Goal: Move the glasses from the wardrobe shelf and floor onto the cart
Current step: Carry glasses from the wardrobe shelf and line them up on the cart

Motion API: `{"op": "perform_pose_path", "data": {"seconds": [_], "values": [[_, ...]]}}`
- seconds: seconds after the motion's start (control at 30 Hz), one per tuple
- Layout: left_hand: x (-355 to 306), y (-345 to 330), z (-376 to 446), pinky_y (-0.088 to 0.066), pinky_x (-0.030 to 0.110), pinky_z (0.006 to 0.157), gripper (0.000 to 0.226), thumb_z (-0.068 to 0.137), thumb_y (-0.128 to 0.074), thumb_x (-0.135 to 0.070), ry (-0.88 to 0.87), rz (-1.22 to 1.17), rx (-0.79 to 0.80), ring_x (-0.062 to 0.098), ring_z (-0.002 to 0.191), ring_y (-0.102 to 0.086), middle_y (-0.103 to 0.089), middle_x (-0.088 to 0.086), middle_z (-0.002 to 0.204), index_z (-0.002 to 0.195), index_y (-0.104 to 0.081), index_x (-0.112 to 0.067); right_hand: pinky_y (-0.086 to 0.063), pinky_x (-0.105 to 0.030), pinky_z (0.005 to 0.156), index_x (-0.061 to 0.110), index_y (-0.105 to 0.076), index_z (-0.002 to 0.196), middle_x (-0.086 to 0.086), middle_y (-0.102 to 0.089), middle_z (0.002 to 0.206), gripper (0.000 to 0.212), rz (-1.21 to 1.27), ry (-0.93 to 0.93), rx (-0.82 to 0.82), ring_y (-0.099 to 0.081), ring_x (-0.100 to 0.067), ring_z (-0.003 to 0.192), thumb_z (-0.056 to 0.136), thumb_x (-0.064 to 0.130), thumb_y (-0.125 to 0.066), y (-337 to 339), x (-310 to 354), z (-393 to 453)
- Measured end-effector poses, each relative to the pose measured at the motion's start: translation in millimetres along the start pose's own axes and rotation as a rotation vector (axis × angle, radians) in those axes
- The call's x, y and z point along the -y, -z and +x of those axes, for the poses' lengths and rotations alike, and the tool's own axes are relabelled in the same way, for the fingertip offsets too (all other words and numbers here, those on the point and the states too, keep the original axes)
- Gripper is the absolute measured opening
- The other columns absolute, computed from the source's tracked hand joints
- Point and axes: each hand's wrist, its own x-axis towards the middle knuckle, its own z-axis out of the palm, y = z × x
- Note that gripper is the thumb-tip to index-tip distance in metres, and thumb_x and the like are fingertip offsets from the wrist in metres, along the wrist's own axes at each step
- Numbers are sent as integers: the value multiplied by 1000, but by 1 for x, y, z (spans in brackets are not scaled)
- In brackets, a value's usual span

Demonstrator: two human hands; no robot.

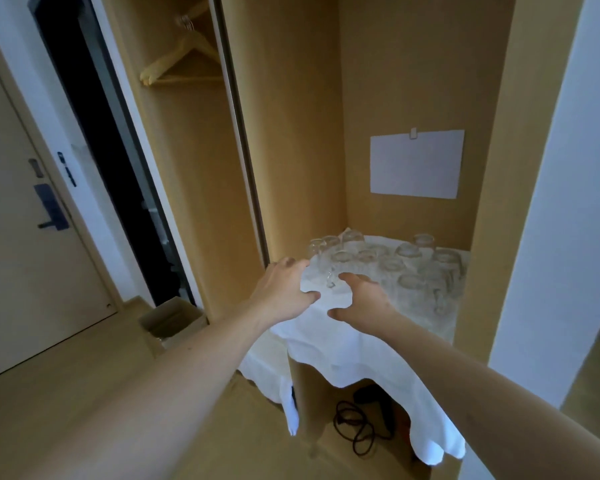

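Several clear glasses (388, 263) stand on a white cloth (354, 344) that covers the wardrobe shelf, most of them upside down. One small stemmed glass (330, 275) stands at the near left of the group, between my two hands. My left hand (284, 289) reaches over the cloth's left edge with fingers spread and holds nothing. My right hand (364, 299) hovers just right of that glass, fingers spread and empty. No cart is in view.
A cardboard box (172, 322) sits on the floor left of the wardrobe. Wooden hangers (184, 64) hang in the left compartment. A black cable and device (361, 420) lie under the shelf. A white sheet (416, 162) is pinned to the back panel. A door (25, 237) stands at left.
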Motion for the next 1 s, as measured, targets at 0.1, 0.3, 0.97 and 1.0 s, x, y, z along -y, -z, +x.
{"op": "perform_pose_path", "data": {"seconds": [0.1,0.3,0.97,1.0], "values": [[-3,-9,25,-43,41,103,64,87,-68,-48,-58,-4,-3,27,134,-41,-50,2,140,143,-46,-28,-44,-36,107,23,-33,155,-2,-43,154,86,-23,-23,-12,-43,-27,137,83,45,-75,3,-11,15],[0,-30,66,-43,39,104,65,86,-69,-46,-125,-64,47,28,134,-44,-49,3,145,143,-48,-24,-44,-36,107,24,-33,155,-1,-42,156,87,-69,-95,-19,-44,-25,138,83,45,-76,3,-25,39],[56,-62,224,-44,43,106,82,73,-64,-60,-397,-107,199,32,133,-46,-50,7,146,148,-43,-33,-40,-34,110,22,-36,154,-3,-47,153,87,-113,-423,-224,-44,-25,139,81,47,-77,-21,-21,134],[59,-62,230,-44,42,105,81,75,-65,-59,-424,-91,203,33,133,-46,-49,6,146,148,-42,-33,-42,-34,108,23,-37,154,-2,-48,152,87,-102,-446,-230,-45,-25,138,81,47,-77,-23,-20,136]]}}
